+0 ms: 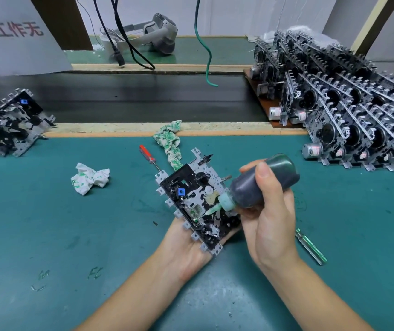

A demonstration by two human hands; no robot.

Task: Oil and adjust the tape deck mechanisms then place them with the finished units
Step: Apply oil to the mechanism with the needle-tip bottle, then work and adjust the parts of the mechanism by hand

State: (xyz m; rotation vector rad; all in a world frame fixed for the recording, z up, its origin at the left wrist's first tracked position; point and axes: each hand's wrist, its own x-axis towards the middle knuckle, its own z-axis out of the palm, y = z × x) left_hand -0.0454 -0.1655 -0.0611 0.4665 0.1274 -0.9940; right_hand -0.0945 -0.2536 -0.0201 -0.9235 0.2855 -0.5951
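Left hand (pixel 186 249) is cradling the tape deck mechanism (pixel 196 201) from beneath, palm up. Right hand (pixel 267 211) is gripping the oil bottle (pixel 263 180), nozzle touching the mechanism

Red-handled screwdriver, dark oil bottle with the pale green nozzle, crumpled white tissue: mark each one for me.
Red-handled screwdriver (pixel 146 154), head view, on the red handle.
Dark oil bottle with the pale green nozzle (pixel 246 189), head view, on the dark body near the cap.
Crumpled white tissue (pixel 90 178), head view, on the middle of the wad.
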